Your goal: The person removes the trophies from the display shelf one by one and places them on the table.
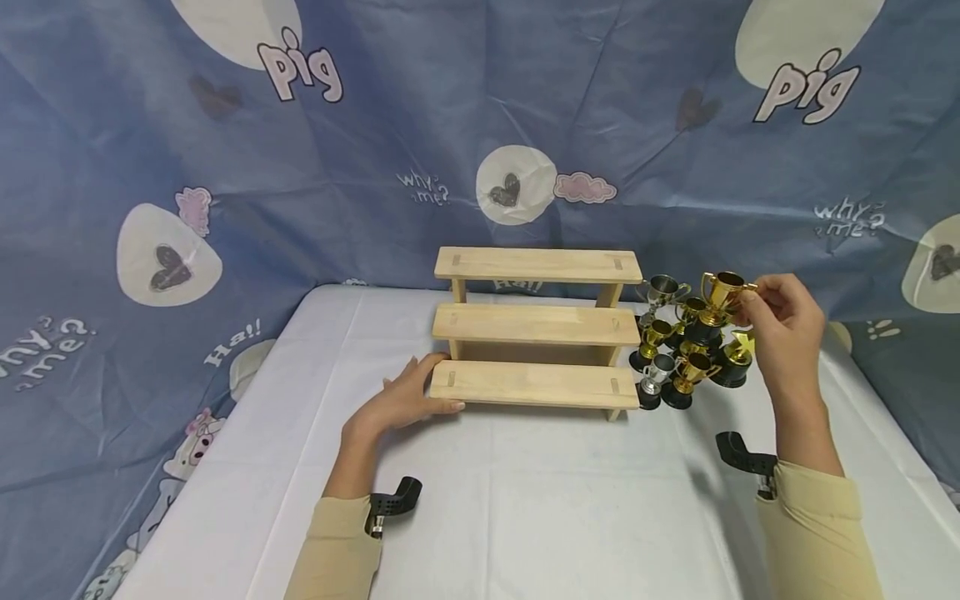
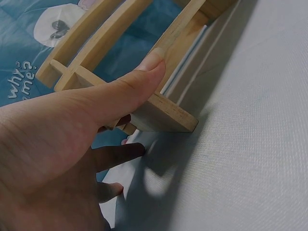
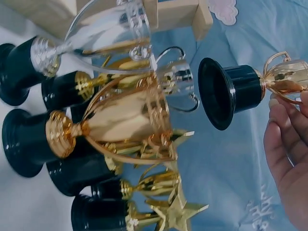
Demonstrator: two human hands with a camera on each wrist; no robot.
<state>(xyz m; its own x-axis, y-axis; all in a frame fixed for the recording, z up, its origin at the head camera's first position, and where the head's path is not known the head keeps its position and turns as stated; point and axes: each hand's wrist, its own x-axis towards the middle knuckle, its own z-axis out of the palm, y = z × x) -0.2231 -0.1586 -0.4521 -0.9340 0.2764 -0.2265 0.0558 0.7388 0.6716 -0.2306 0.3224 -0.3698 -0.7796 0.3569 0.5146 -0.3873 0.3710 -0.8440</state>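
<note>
A three-step wooden display stand [image 1: 536, 323] stands on the white table. At the left end of its lowest step is my left hand [image 1: 405, 395], which grips that end. In the left wrist view the thumb [image 2: 139, 77] lies along the wood, while the lower fingers spread beside it. My right hand [image 1: 789, 329] pinches a gold trophy cup [image 1: 724, 292] by one handle. In the right wrist view this cup's hollow black base [image 3: 216, 94] is raised apart from the other trophies. Below it, several small trophies cluster at the stand's right end, among them a gold cup [image 1: 693, 369].
Close to the stand's right side are a silver cup [image 1: 660, 367], a taller silver cup [image 1: 663, 290] and a gold star trophy [image 1: 738, 354]. Behind everything hangs a blue printed cloth [image 1: 375, 242]. White cloth [image 1: 555, 500] covers the table in front.
</note>
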